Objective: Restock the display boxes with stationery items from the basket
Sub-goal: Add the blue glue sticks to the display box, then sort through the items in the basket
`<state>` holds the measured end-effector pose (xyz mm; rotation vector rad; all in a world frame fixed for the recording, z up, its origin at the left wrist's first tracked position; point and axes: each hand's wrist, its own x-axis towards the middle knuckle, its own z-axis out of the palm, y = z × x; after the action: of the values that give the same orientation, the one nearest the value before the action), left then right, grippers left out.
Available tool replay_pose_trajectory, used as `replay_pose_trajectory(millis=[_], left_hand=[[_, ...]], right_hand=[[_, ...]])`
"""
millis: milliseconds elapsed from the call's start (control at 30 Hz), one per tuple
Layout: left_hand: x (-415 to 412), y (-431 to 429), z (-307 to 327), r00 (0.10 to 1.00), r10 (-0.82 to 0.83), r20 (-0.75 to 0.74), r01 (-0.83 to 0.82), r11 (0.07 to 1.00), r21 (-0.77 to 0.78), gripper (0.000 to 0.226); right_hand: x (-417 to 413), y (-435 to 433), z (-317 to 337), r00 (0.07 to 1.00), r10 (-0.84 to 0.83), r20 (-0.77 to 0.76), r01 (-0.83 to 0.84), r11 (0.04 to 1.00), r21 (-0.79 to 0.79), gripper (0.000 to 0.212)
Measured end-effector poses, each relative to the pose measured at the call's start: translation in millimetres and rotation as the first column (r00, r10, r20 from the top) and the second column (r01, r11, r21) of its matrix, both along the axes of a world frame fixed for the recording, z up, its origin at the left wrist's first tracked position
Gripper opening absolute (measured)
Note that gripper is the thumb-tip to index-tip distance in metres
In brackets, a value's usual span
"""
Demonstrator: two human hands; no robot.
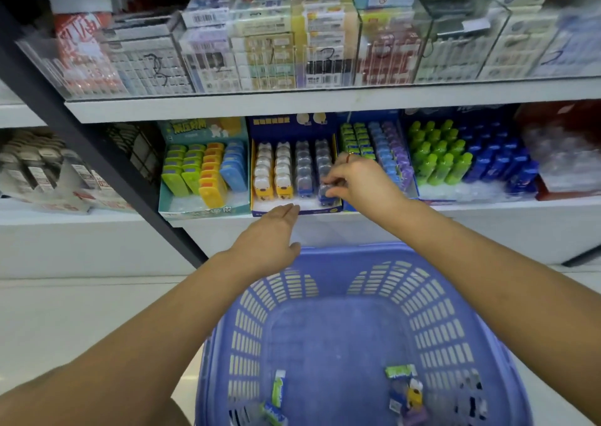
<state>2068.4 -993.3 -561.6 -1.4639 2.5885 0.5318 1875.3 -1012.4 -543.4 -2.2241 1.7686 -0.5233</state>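
Two white shelves above a pale floor.
Right hand pinches a blue item in the display box; left hand flat, empty.

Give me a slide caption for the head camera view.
Right hand pinches a blue item in the display box; left hand open near its front edge; basket below.

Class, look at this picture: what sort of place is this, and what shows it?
Most likely a stationery shop. White shelves carry open display boxes of small colourful items in rows, clear bins above hold barcoded packs, and a blue plastic basket stands below.
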Motion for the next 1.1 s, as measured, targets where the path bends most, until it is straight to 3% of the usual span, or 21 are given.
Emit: replay_pose_trajectory(millis=[167,233,333,400,467,567,667,767,833,900,967,1100], left_hand=[[-14.7,32.0,-18.2,0.949,0.048,-0.311,-0.106,0.979,-0.173,0.045],[-20.2,48.9,-40.3,0.943,0.084,-0.321,-0.117,0.99,-0.084,0.035],[-17.1,74.0,-86.2,0.993,0.101,-0.062,-0.088,0.977,0.192,0.044],[-8.5,88.8,-117.2,0.993,-0.006,0.121,-0.038,0.934,0.356,0.062],[1.1,100.8,-144.0,0.944,-0.195,0.268,0.056,0.891,0.45,0.078],[15.3,113.9,-173.8,0.843,-0.381,0.379,0.155,0.848,0.506,0.087],[23.8,125.1,-195.4,0.808,-0.442,0.389,0.208,0.832,0.514,0.075],[28.5,130.0,-205.9,0.785,-0.474,0.4,0.246,0.83,0.501,0.062],[33.0,131.7,-211.9,0.787,-0.449,0.423,0.264,0.865,0.427,0.063],[34.5,130.1,-215.7,0.786,-0.397,0.474,0.252,0.906,0.34,0.07],[34.1,131.0,-223.7,0.752,-0.43,0.5,0.223,0.879,0.422,0.066],[33.6,124.7,-236.6,0.684,-0.535,0.496,0.187,0.786,0.59,0.065]], right_hand=[[1.8,35.8,-10.3,0.999,-0.024,-0.024,0.024,1.0,-0.019,0.035],[-1.3,61.9,-41.1,0.986,0.026,-0.167,0.01,0.978,0.21,0.031],[-6.7,109.6,-108.9,0.936,0.165,-0.31,0.083,0.754,0.651,0.043],[-17.0,141.9,-155.1,0.939,0.161,-0.305,0.159,0.582,0.797,0.068],[-28.6,168.2,-190.3,0.937,0.131,-0.324,0.222,0.491,0.843,0.086],[-39.4,188.2,-223.2,0.916,0.157,-0.37,0.247,0.505,0.827,0.099],[-36.8,195.9,-245.0,0.892,0.19,-0.411,0.245,0.562,0.79,0.109],[-33.7,203.2,-254.9,0.861,0.205,-0.466,0.265,0.601,0.754,0.101],[-32.2,206.1,-256.5,0.88,0.191,-0.435,0.264,0.564,0.782,0.085],[-31.8,207.4,-256.9,0.931,0.047,-0.363,0.294,0.491,0.82,0.06],[-29.8,209.5,-254.6,0.953,0.024,-0.301,0.259,0.449,0.855,0.044],[-19.2,212.9,-246.5,0.957,0.192,-0.216,0.144,0.331,0.933,0.041]])
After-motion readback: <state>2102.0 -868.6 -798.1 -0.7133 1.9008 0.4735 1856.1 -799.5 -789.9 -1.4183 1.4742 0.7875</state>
